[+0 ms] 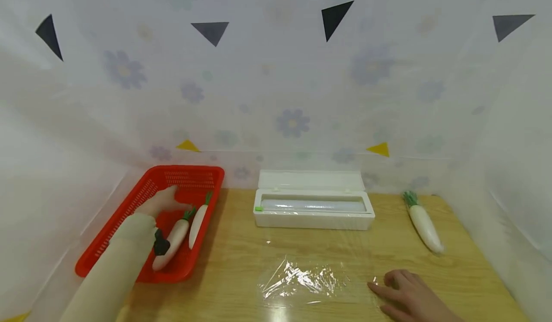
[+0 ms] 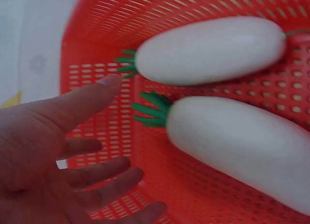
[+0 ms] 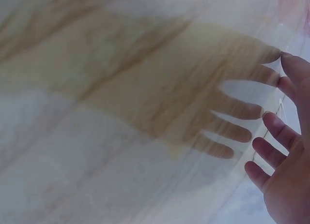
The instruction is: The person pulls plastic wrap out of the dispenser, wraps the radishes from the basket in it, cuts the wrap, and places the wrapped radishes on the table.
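My left hand [image 1: 161,203] reaches into the red basket [image 1: 157,275], fingers spread and nothing held. Two white radishes with green tops lie in that basket. In the left wrist view the thumb tip is close to the leaves of one radish [image 2: 210,51]; the other radish [image 2: 242,146] lies beside the fingers. My right hand [image 1: 409,294] is low over the table's right part, fingers loosely extended, tips at or near the tabletop beside a sheet of clear plastic wrap [image 1: 302,280]. The right wrist view shows this hand [image 3: 290,156] mirrored in the glossy surface.
A white wrap dispenser [image 1: 315,220] stands at the back middle, lid raised, a roll [image 1: 312,205] inside. The wrap stretches from it toward the front of the wooden table [image 1: 224,264]. Another white radish [image 1: 424,227] lies at the right. Pale curtains [image 1: 276,82] enclose the table.
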Demonstrator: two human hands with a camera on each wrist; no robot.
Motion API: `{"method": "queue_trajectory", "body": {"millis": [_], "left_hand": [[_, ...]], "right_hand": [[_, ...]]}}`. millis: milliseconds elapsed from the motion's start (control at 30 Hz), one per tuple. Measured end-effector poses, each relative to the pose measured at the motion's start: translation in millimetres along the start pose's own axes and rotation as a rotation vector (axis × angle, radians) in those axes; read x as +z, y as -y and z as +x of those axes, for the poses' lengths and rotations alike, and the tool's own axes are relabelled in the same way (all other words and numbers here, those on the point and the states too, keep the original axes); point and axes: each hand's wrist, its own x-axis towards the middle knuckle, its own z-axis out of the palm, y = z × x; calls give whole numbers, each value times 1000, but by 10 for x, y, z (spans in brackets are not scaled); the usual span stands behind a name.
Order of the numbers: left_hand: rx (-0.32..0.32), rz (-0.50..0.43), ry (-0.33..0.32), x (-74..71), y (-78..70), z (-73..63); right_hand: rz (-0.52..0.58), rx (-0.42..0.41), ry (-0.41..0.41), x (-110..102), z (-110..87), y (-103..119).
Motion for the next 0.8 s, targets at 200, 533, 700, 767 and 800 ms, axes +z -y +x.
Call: {"method": "queue_trajectory", "body": {"millis": [200, 533, 700, 767, 800], "left_hand": [[-127, 23, 105, 139, 128, -117], [-227, -27, 232, 177, 75, -228], [-193, 10, 224, 198, 121, -188], [-163, 36, 223, 207, 156, -174], [-149, 54, 212, 204, 167, -170]], "right_hand": [[-62, -23, -22, 33, -9, -8], [-63, -24, -45, 12, 32, -18], [-47, -29, -49, 14, 59, -4], [-43, -33, -53, 23, 68, -1], [-40, -35, -55, 27, 71, -1]]}}
